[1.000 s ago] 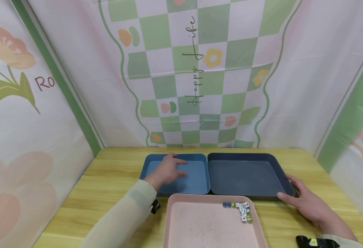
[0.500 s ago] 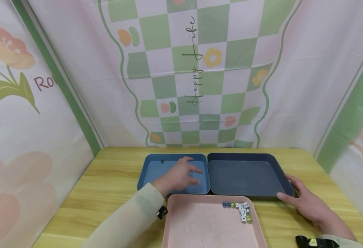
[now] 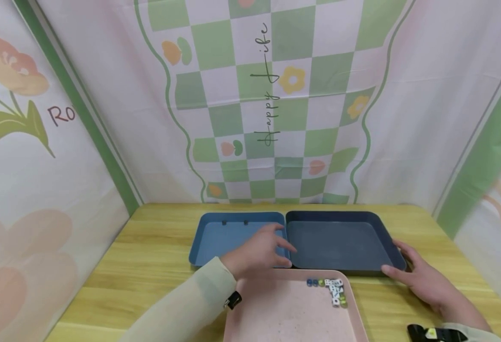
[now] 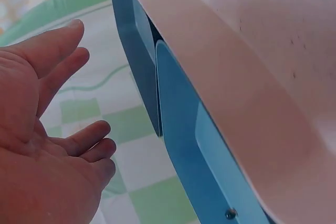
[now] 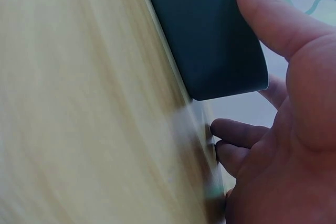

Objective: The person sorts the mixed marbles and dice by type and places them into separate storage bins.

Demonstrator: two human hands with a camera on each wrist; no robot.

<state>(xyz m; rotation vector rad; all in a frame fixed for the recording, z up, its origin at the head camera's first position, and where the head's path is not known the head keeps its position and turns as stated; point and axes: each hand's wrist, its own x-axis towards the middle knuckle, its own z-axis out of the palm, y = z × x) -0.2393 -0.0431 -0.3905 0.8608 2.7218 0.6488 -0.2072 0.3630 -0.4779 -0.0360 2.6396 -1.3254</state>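
My left hand hangs over the right end of the blue tray, fingers spread with nothing between them; the left wrist view confirms the palm holds nothing. Two small dark beads sit along that tray's far side, and one shiny round bead shows in the left wrist view. At the near right corner of the dark grey tray, my right hand grips the corner. Its thumb lies at the rim in the right wrist view, with a finger partly hidden behind the tray wall.
A pink tray stands in front. Blue and green beads and white dice line its far right corner. All trays rest on a wooden table, with a printed curtain behind.
My left hand has moved rightward across the blue tray, uncovering first one and then a second small dark bead at its far side. The right hand has stayed at the dark tray's corner.
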